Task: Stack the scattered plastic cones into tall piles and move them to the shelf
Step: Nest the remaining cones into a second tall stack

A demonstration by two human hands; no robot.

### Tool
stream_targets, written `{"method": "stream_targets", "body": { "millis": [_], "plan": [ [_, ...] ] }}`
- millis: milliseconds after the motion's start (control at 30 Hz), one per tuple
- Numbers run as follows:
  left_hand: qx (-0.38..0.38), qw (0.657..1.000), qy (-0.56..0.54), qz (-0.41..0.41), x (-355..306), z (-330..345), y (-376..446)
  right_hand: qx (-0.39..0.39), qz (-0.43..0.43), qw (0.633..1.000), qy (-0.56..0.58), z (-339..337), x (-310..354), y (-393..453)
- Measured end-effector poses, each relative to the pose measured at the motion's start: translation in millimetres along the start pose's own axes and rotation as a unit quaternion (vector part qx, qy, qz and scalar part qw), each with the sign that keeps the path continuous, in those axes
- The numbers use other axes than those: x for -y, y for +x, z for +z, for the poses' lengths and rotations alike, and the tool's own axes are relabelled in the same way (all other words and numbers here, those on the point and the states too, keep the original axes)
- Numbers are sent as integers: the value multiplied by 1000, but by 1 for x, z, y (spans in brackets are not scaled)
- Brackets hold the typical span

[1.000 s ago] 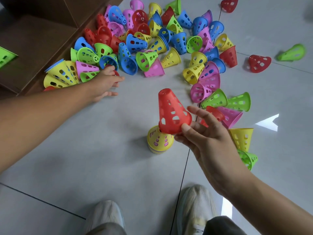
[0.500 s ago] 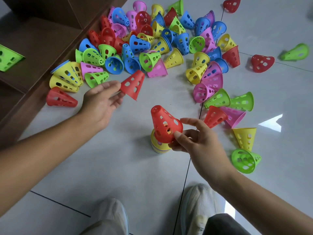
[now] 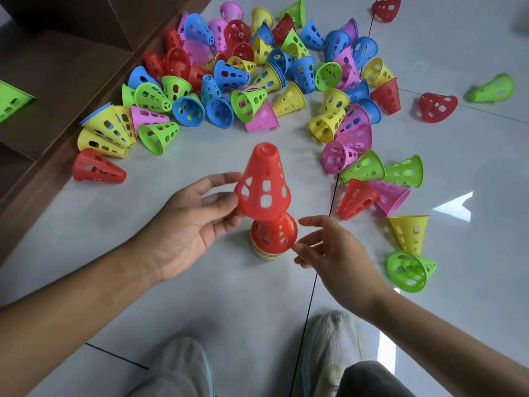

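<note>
The left hand (image 3: 197,222) is pinching a red cone (image 3: 264,184) by its wide rim, holding it upright with the narrow end pointing up and its long axis near vertical, right above the short pile (image 3: 273,239), whose top cone is also red. The right hand (image 3: 332,253) is hovering just beside the pile with fingers loosely spread, gripping nothing. Scattered cones (image 3: 257,81) are lying on their sides across the pale tiled floor (image 3: 458,156), pointing every way. A brown shelf (image 3: 57,70) is standing at the left, a green cone (image 3: 11,101) sitting on it. No writing is showing.
</note>
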State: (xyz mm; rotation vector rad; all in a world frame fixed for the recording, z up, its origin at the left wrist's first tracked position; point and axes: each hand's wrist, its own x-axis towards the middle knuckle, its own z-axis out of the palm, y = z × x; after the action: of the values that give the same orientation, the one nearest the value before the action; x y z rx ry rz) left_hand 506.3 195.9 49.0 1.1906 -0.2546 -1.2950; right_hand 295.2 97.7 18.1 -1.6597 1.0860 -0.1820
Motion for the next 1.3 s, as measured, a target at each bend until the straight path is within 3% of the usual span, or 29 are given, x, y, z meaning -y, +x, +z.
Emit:
{"method": "stream_targets", "body": {
  "millis": [100,367,767,900,1033,1167,1300],
  "plan": [
    [-4,999,19,-26,13,-2,1,-12,3,1000,-25,-10,-11,8],
    [7,997,48,-65,39,-17,5,-185,-73,955,-221,-57,-40,42],
    [-15,991,124,-57,51,-23,20,-128,-40,945,-298,-89,-62,76],
    [-37,983,171,-53,53,-35,29,-127,-56,955,-262,-85,-57,72],
    [-111,960,256,-10,39,-63,52,-125,-52,972,-194,-74,-45,66],
    [-217,914,339,56,17,-102,84,-125,-30,991,25,-64,-19,57],
    [-309,868,372,110,-6,-129,114,-104,-14,972,211,-56,18,45]
  ]
}}
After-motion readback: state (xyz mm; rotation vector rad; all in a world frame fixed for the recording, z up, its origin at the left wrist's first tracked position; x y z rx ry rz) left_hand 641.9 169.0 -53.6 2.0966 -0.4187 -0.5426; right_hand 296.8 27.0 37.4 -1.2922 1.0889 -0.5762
